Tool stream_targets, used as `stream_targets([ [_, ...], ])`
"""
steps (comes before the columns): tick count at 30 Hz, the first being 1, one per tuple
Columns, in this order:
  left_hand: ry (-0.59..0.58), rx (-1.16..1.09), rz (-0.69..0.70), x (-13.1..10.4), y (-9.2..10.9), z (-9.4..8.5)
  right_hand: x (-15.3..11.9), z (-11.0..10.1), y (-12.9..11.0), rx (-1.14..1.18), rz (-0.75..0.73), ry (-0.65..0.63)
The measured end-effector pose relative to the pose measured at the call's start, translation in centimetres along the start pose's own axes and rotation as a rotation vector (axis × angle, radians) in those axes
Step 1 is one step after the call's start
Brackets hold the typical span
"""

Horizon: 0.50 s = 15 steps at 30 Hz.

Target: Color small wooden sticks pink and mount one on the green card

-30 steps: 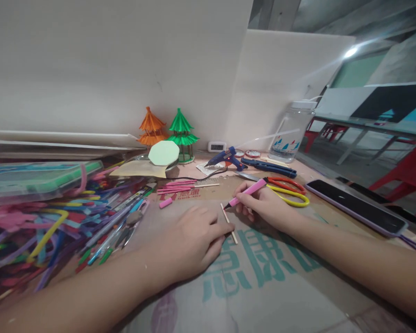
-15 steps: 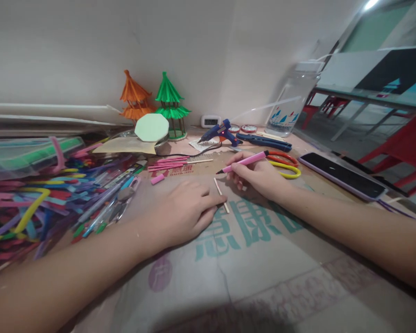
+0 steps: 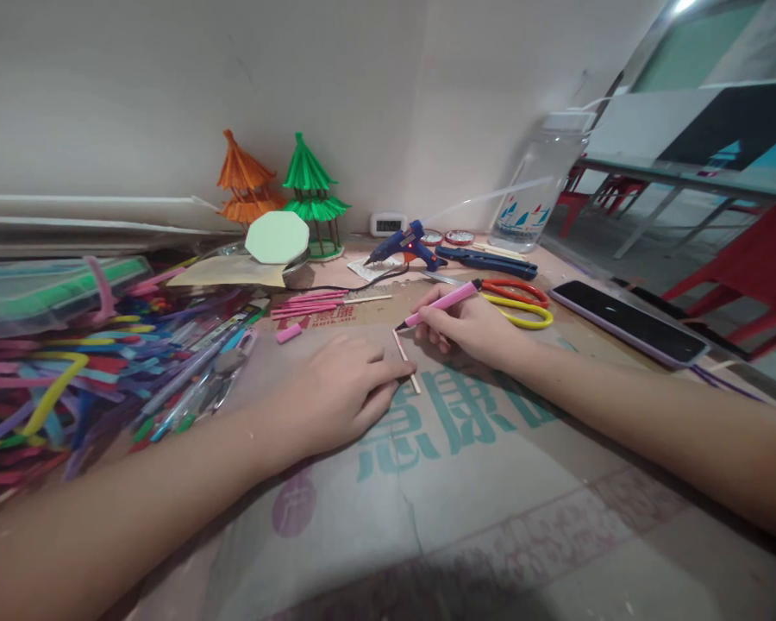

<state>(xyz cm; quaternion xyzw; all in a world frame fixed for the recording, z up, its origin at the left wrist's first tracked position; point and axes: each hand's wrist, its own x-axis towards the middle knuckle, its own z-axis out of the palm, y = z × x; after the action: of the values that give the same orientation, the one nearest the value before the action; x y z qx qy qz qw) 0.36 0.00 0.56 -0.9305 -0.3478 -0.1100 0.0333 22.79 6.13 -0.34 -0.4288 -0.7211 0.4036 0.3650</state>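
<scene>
My right hand (image 3: 462, 326) is closed around a pink marker (image 3: 446, 299). The marker's dark tip meets the far end of a thin wooden stick (image 3: 400, 345), which shows some pink there. Lying low over the cardboard, my left hand (image 3: 349, 379) pins the stick down with its index finger across it, thumb tucked below. The stick's pale near end pokes out past that finger. A pink marker cap (image 3: 289, 334) lies beyond my left hand. Several pink sticks (image 3: 310, 304) are bunched farther back, with one plain stick beside them.
Pipe cleaners (image 3: 71, 379) and pens crowd the left. At the back stand an orange pagoda model (image 3: 242, 177), a green one (image 3: 311, 177) and a glue gun (image 3: 401, 244). Scissors (image 3: 521, 316), a phone (image 3: 627, 321) and a water bottle (image 3: 530, 185) are on the right.
My right hand has lowered the marker toward the left, bringing its tip from above the stick down onto the stick's far end. My left hand stays on the stick.
</scene>
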Motion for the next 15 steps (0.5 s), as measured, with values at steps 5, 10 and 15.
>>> stream_targets([
  [5, -0.011, -0.008, -0.007, -0.02, 0.05, -0.14, 0.15, 0.02, 0.15, -0.003, 0.0, -0.011],
  [10, -0.003, -0.036, 0.0, -0.01, -0.17, 0.19, 0.23, 0.03, 0.25, 0.021, 0.0, -0.008],
  [15, -0.008, -0.058, 0.009, 0.06, -0.4, 0.63, 0.09, 0.01, -0.09, -0.004, 0.029, 0.0],
])
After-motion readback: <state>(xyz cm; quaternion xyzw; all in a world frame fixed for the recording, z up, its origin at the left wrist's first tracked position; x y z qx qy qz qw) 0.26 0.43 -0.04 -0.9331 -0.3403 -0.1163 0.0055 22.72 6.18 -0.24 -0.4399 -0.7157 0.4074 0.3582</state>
